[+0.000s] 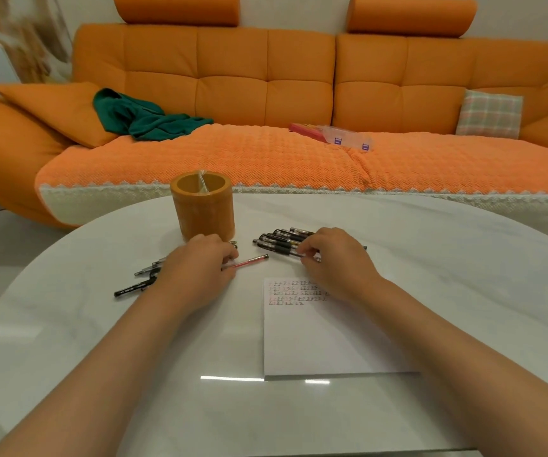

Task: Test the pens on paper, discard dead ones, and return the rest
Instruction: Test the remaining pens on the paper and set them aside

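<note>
head: red pen (249, 261) crosswise, left hand (197, 262) pinching end.

Warm, even indoor light, pretty bright, looks like it's coming from overhead. The glossy white oval table (101, 324) kicks back a couple of glare streaks near its front edge, and the shadows on it are faint. Fisheye bends the orange leather sofa (266, 77) at the sides. The tan dried grasses (29, 37) top-left are smeared, and the writing on the white paper sheet (325, 341) is too soft to read.

Both forearms reach forward, left hand (200, 260) and right hand (336, 255) palm-down, fingers (306, 248) curled.
</note>
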Demonstrator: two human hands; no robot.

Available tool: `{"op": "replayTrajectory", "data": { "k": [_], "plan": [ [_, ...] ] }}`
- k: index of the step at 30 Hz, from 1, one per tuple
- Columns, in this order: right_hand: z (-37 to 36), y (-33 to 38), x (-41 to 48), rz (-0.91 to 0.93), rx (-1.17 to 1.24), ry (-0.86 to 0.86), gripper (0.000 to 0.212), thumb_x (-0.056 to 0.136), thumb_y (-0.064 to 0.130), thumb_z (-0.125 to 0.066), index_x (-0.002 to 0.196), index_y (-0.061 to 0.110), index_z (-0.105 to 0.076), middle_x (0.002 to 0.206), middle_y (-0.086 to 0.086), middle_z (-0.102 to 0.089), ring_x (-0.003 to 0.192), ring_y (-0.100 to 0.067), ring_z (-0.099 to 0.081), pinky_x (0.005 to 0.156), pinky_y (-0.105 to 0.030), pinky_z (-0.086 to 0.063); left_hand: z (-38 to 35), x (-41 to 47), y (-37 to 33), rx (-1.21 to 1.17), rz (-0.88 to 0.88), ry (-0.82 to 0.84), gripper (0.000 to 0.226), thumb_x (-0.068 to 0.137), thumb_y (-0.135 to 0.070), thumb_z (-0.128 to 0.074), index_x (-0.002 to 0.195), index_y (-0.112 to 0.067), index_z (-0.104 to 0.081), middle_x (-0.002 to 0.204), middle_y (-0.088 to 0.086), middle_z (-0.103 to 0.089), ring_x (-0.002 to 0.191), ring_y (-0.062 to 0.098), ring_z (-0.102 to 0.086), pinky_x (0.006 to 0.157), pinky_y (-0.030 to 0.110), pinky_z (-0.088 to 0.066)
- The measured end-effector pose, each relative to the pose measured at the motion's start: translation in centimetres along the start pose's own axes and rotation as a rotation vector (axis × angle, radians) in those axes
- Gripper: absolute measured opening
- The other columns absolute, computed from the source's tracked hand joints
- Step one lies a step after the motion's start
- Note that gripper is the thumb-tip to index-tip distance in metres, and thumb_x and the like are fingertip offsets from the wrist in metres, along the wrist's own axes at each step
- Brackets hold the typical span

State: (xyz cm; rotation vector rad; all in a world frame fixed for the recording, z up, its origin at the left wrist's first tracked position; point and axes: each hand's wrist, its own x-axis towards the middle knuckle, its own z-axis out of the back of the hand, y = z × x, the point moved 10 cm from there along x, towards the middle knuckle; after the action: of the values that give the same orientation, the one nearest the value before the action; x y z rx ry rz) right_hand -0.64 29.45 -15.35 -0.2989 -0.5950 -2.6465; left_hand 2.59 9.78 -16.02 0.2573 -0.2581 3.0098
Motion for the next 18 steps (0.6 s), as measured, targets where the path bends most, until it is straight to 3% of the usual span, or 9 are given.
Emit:
{"op": "replayTrajectory", "data": {
  "k": [4, 10, 14, 18],
  "plan": [
    [-0.6, 0.6, 0.0, 0.008, 0.007, 0.023, 0.021, 0.096, 0.020, -0.060, 0.112, 0.023, -0.073, 0.108, 0.004, -0.063, 0.099, -0.017, -0.059, 0.082, -0.033, -0.051, -0.1, -0.5, -0.6, 0.056, -0.050, 0.025, 0.025, 0.100, -0.035, -0.052, 0.121, -0.035, -0.066, 0.110, -0.010, -0.061, 0.102, 0.013, -0.051, 0.083, 0.033, -0.051],
    [-0.4, 0.7, 0.6, 0.026, -0.098, -0.049, 0.017, 0.096, 0.028, -0.061, 0.107, 0.024, -0.072, 0.099, 0.005, -0.064, 0.097, -0.018, -0.056, 0.072, -0.027, -0.035, 0.3, -0.7, -0.1, 0.016, -0.034, 0.038, 0.018, 0.099, -0.030, -0.055, 0.114, -0.032, -0.066, 0.103, -0.011, -0.058, 0.096, 0.011, -0.052, 0.081, 0.029, -0.050],
    [0.0, 0.6, 0.9, 0.021, -0.074, -0.063, 0.016, 0.095, 0.030, -0.061, 0.108, 0.026, -0.069, 0.098, 0.006, -0.061, 0.097, -0.016, -0.055, 0.073, -0.028, -0.039, 0.8, -0.8, -1.4, -0.034, -0.086, 0.028, 0.023, 0.102, -0.029, -0.050, 0.118, -0.031, -0.065, 0.110, -0.011, -0.061, 0.100, 0.010, -0.053, 0.086, 0.027, -0.048],
    [0.8, 3.3, 0.6, 0.144, 0.176, 0.013, 0.038, 0.091, 0.010, -0.055, 0.121, 0.030, -0.065, 0.110, 0.012, -0.056, 0.100, -0.008, -0.053, 0.083, -0.025, -0.045, 0.9, -1.0, -3.3, -0.131, -0.158, 0.022, 0.022, 0.103, -0.030, -0.050, 0.117, -0.031, -0.066, 0.108, -0.011, -0.059, 0.097, 0.008, -0.053, 0.081, 0.026, -0.049]
  ]
}}
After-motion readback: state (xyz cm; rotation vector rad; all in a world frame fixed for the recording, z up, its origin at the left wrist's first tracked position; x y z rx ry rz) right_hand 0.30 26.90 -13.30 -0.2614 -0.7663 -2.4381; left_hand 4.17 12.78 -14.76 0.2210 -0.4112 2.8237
